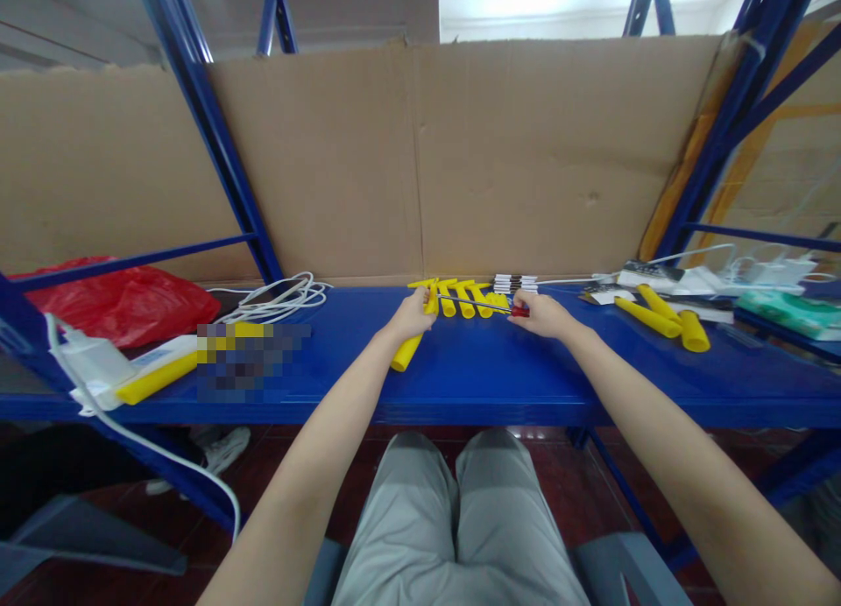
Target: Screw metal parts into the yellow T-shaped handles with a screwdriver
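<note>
Left hand [413, 313] grips a yellow piece [408, 352] over the desk [473, 378]; right hand [542, 315] holds a screwdriver [483, 306] reaching toward the piece's head.
Work looks partway: one piece in hand, similar pieces [467, 310] in a row just beyond the shaft, three yellow tubes [649, 318] loose at right; no writing is legible.

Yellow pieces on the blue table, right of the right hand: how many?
3 visible: a left piece, a middle piece just behind it, and a right piece with its round end toward the camera. More may be hidden.
</note>
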A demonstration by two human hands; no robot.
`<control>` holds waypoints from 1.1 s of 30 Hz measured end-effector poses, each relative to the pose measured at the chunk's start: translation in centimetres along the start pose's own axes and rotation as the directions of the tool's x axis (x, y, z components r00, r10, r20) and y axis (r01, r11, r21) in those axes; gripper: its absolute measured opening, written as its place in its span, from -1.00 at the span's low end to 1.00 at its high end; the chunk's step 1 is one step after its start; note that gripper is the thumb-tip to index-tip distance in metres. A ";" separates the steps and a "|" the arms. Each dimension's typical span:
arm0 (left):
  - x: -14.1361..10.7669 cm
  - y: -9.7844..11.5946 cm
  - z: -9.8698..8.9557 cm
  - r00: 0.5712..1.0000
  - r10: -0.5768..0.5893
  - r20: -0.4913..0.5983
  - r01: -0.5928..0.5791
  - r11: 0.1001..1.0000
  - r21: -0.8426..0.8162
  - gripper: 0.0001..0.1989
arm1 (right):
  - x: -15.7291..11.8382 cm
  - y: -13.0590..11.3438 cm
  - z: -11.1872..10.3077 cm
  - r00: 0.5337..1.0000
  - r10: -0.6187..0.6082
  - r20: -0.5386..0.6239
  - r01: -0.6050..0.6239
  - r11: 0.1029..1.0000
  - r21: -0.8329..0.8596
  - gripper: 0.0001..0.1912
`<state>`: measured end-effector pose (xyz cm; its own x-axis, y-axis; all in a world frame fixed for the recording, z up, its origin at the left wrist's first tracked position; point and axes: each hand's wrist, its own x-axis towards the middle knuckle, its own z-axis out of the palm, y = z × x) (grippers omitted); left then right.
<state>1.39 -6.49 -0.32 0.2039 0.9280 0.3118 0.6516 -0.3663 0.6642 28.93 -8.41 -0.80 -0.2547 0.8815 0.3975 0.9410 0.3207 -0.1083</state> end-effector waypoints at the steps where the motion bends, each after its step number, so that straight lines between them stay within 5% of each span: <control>1: 0.0 0.0 0.0 1.000 0.000 0.002 0.000 1.000 0.010 -0.60 | 0.0 -0.1 0.0 1.000 0.010 0.006 -0.010 1.000 -0.010 -0.87; 13: -0.1 0.0 0.0 1.000 0.004 0.001 -0.004 1.000 0.023 -0.63 | -0.2 -0.6 -0.7 0.995 0.026 0.097 -0.022 0.999 -0.044 -0.87; 33: 0.3 -0.5 0.3 1.000 0.010 0.004 -0.010 0.999 0.042 -0.62 | 0.0 -0.3 -0.3 0.996 0.088 0.030 -0.084 0.990 -0.112 -0.91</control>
<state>1.33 -6.03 -0.78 0.2133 0.9246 0.3155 0.6794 -0.3725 0.6323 28.75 -8.58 -0.46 -0.1776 0.9165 0.3585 0.9781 0.2044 -0.0381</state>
